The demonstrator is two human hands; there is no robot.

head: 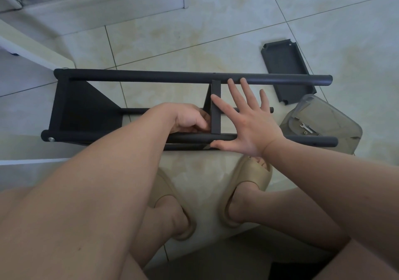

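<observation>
A black rack (pixel 64 107) lies on its side on the tiled floor, its long tubes running left to right. Off the rack's left end, a white furniture edge (pixel 32 49) touches the far corner. Inside that left end sits a fitted end panel (pixel 86 109), and a silver screw head (pixel 51 139) shows on the near corner. At the rack's middle, the left hand (pixel 190 119) reaches in between the tubes, its fingers curled against the left face of the upright middle panel (pixel 216 109). Whether they pinch the panel or something small cannot be told. Just right of that panel, the right hand (pixel 250 124) hovers flat over the rack, fingers spread and straight, the thumb lying on the near tube (pixel 187 138) and holding nothing. Beyond the rack's right end, on the far side, a loose black panel (pixel 287 70) lies flat. Near that end, a clear plastic container (pixel 323 120) holds a small wrench (pixel 306 127).
</observation>
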